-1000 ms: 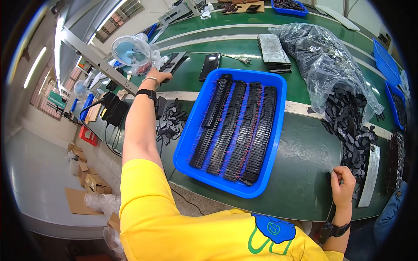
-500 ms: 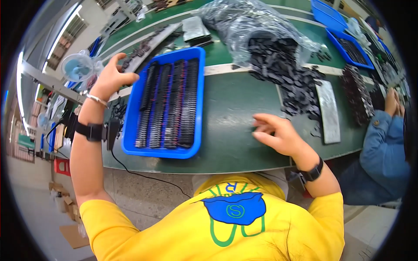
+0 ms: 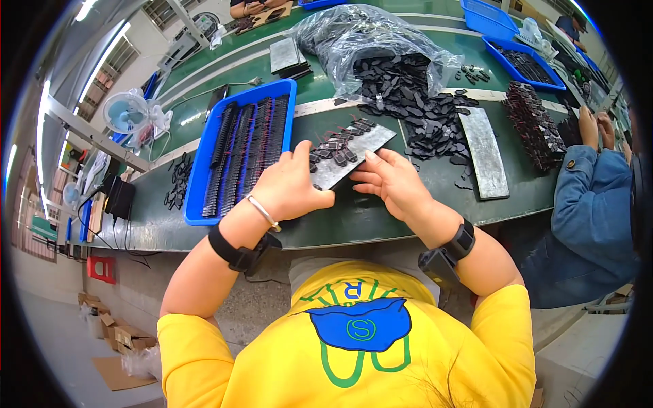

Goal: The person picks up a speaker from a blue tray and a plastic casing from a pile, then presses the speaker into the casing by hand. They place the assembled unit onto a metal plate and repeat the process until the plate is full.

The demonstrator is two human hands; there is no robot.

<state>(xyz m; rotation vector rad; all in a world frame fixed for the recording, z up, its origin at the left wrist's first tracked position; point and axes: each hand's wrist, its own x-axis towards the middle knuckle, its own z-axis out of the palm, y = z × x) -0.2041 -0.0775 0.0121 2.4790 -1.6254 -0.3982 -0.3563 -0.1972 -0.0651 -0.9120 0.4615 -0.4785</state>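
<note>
Between my hands a grey metal plate (image 3: 375, 141) lies tilted over the green table, bearing several small black parts with thin red wires (image 3: 337, 149). Its left end is gripped by my left hand (image 3: 289, 185), thumb toward me and fingers over the far side. At the plate's near right edge, my right hand (image 3: 398, 187) holds on with its thumb near the top and its fingers partly beneath. Left of the plate stands a blue tray (image 3: 291, 102) filled with rows of black parts and red wires. My left hand partly covers its near right corner.
A clear plastic bag (image 3: 320, 34) spills a heap of flat black pieces (image 3: 428, 122). Another metal plate (image 3: 483, 156) lies beside the heap. Stacked black parts (image 3: 534, 126) stand near a co-worker's hands (image 3: 596, 128). A small fan (image 3: 126, 112) sits at the left; loose black pieces (image 3: 178, 180) lie nearby.
My left hand has brought the loaded plate from beyond the blue tray to the middle front. My right hand has moved left and taken hold of its edge. The view has shifted slightly.
</note>
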